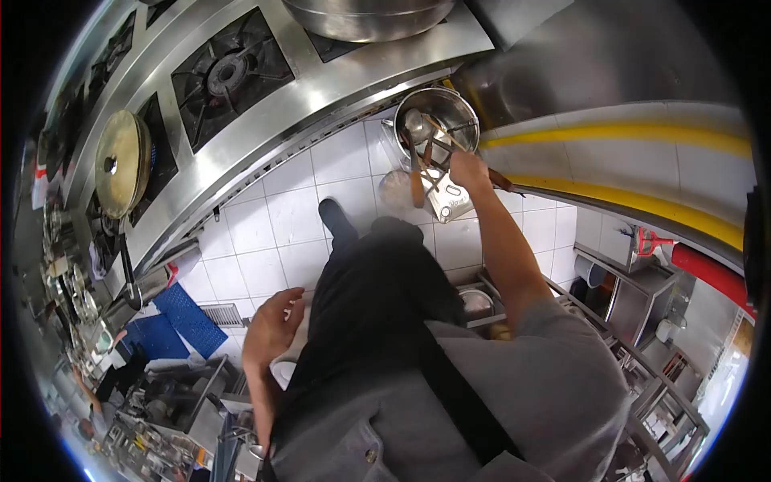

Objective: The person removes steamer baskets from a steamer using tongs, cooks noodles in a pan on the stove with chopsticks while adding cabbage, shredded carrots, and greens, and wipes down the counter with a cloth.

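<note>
My right hand is closed at the rim of a metal pot on the floor. It grips a long utensil; a brown handle end sticks out past the hand, and its head is hidden among the others. In the pot stand a ladle and several utensils with wooden handles. A square metal tin sits just below the hand. Beside my left thigh hangs my left hand, fingers apart and slightly bent, with nothing in it.
A steel stove with gas burners runs along the left and top. It bears a large metal pot and a lidded pan. Yellow pipes line the right wall. Blue mats lie at left.
</note>
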### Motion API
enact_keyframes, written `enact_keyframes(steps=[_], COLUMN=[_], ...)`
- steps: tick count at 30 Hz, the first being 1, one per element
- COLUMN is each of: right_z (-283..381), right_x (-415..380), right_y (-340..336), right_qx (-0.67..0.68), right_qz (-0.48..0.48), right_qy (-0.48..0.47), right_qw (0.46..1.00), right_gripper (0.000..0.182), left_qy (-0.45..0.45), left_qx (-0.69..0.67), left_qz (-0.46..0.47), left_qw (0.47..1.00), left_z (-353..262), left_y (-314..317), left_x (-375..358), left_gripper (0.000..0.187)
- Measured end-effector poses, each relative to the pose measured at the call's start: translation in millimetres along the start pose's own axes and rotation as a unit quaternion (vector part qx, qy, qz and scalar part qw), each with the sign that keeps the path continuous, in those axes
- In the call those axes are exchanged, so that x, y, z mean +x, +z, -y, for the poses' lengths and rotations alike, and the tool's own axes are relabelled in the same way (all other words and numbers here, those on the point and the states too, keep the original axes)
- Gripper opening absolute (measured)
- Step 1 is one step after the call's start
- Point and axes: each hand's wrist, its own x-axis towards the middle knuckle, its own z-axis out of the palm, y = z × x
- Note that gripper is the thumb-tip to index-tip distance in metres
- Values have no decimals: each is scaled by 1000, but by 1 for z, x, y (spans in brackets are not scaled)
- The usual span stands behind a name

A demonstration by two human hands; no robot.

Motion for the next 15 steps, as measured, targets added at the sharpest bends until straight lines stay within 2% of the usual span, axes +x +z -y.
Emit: enact_keyframes(steps=[2, 3, 4, 5, 6, 7, 8, 10, 11, 13, 14, 15], right_z=[-48, 16, 18, 18, 18, 16, 30, 24, 42, 94, 121, 145], right_x=[15, 75, 82, 72, 54, 46, 21, -14, -51, -128, -162, -192], right_y=[54, 55, 73, 76, 71, 52, 22, -24, -63, -153, -184, -219], right_qx=[7, -142, -106, -26, 5, 0, 48, -32, -10, -74, -137, -175], right_qz=[75, 127, 79, -7, -59, -14, -24, -23, -52, -37, -92, -131], right_qy=[10, -136, -8, 67, 88, 33, 88, 17, 58, 0, -47, -141], right_qw=[997, 972, 991, 997, 994, 999, 995, 999, 997, 997, 985, 966], right_gripper=[34, 33, 38, 33, 28, 26, 24, 23, 23, 19, 14, 13], left_qy=[5, 55, 74, 91, 161, 225, 235, 277, 340, 424, 484, 550], left_qx=[49, 91, 117, 146, 182, 226, 213, 242, 221, 150, 113, 98], left_qz=[51, 38, 70, 103, 87, 74, 83, 108, 97, 130, 142, 143], left_qw=[997, 994, 988, 980, 966, 945, 945, 924, 909, 884, 856, 817], left_z=[7, 26, 23, 19, 18, 12, -15, -56, -69, -114, -135, -159], left_y=[-1, -52, -58, -65, -64, -69, -76, -76, -69, -53, -42, -34], left_x=[7, 43, 64, 84, 107, 125, 135, 162, 180, 208, 223, 232], left_gripper=[27, 28, 29, 31, 32, 34, 37, 46, 53, 78, 92, 96])
